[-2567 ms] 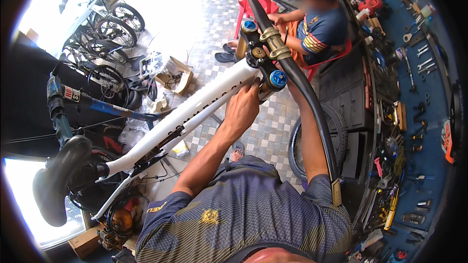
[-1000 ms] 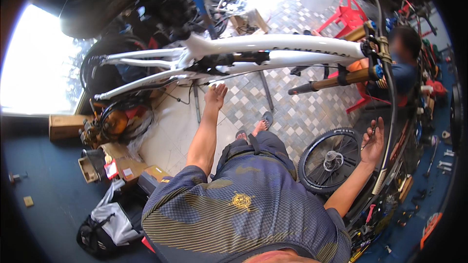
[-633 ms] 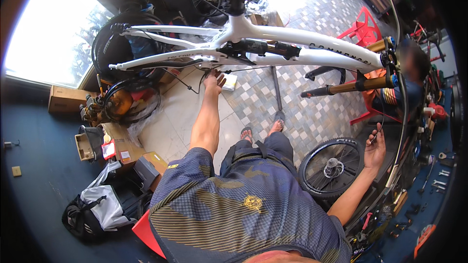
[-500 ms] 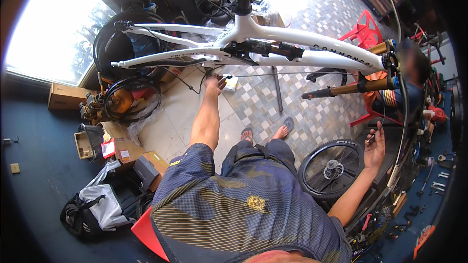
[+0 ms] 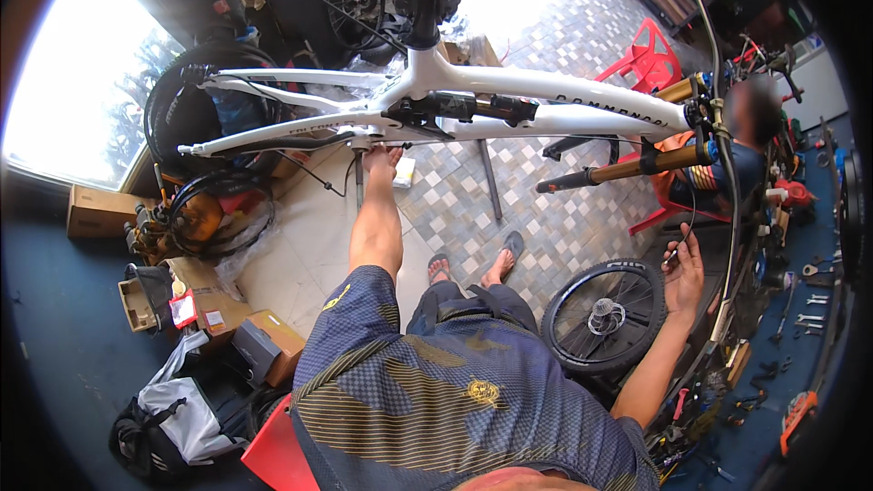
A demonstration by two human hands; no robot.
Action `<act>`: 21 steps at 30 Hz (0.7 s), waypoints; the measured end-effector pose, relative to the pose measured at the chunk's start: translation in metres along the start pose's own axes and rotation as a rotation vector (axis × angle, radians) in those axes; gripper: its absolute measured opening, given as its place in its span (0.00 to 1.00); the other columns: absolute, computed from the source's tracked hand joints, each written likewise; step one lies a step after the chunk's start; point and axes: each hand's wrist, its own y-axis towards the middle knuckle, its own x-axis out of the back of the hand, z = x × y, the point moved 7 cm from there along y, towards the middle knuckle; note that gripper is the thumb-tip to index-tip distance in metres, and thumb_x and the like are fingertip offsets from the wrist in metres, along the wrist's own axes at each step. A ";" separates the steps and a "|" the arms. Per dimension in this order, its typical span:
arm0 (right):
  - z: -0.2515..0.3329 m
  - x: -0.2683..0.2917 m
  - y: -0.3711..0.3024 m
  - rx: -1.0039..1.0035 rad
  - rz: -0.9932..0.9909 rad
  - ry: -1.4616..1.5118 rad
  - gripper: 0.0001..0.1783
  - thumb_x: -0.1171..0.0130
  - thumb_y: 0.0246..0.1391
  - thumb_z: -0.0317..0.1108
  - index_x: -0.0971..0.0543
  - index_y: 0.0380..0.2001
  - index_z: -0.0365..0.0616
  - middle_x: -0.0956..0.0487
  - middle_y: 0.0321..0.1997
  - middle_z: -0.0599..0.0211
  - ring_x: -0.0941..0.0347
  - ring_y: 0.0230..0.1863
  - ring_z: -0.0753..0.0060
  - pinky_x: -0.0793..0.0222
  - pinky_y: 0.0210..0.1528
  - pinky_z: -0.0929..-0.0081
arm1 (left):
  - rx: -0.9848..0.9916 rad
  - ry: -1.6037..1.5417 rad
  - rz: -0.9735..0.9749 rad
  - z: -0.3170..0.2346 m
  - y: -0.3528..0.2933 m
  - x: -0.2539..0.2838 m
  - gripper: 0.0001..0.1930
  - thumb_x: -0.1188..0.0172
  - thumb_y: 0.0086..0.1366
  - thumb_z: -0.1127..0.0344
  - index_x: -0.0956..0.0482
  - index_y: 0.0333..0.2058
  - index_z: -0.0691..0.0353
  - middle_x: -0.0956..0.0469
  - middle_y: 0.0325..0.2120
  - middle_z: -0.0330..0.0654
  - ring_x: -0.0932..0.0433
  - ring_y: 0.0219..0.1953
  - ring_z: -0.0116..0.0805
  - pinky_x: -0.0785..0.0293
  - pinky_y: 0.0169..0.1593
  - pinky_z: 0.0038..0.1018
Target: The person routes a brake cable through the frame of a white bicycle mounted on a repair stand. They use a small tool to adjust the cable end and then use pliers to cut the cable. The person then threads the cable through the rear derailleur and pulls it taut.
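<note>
A white bicycle frame [image 5: 582,120] hangs across the space in front of me, with a black rear shock [image 5: 491,109] and a gold-legged suspension fork [image 5: 655,164] at its right end. My left hand [image 5: 382,159] reaches up to the frame's lower edge by the bottom bracket; its fingers are partly hidden there, next to a thin black cable [image 5: 329,186] that loops down. At the right, my right hand [image 5: 684,277] is raised below the fork, thumb and fingers pinching the end of a thin black cable [image 5: 695,205] that runs up toward the handlebar [image 5: 726,155].
A bicycle wheel [image 5: 605,318] leans low at the right. Beyond the fork a person [image 5: 750,141] sits near a red chair [image 5: 641,59]. Tools hang on the blue wall [image 5: 800,345]. Cardboard boxes [image 5: 100,211], loose tyres [image 5: 218,200] and a bag [image 5: 150,432] line the left side.
The whole view has shifted, so the frame appears farther left. My left hand has moved closer under the bottom bracket. My right hand keeps its pinch on the cable.
</note>
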 end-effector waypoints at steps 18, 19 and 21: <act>-0.001 -0.016 0.012 0.051 0.046 0.076 0.23 0.44 0.66 0.35 0.31 0.62 0.44 0.22 0.40 0.72 0.27 0.36 0.82 0.33 0.32 0.84 | -0.154 0.008 0.151 -0.044 -0.079 0.014 0.10 0.43 0.71 0.66 0.28 0.44 0.66 0.19 0.31 0.48 0.17 0.30 0.41 0.15 0.35 0.35; 0.002 -0.020 0.014 0.062 0.067 0.080 0.22 0.44 0.66 0.35 0.31 0.61 0.44 0.22 0.40 0.72 0.27 0.37 0.81 0.33 0.32 0.84 | -0.153 0.012 0.154 -0.044 -0.078 0.012 0.09 0.44 0.71 0.66 0.28 0.45 0.65 0.19 0.31 0.47 0.18 0.30 0.40 0.16 0.35 0.35; 0.007 -0.022 0.016 0.078 0.079 0.082 0.22 0.44 0.66 0.35 0.31 0.61 0.44 0.22 0.40 0.72 0.27 0.37 0.81 0.33 0.32 0.84 | -0.151 0.014 0.140 -0.047 -0.071 0.005 0.09 0.46 0.72 0.66 0.28 0.44 0.65 0.20 0.31 0.46 0.18 0.30 0.39 0.16 0.36 0.36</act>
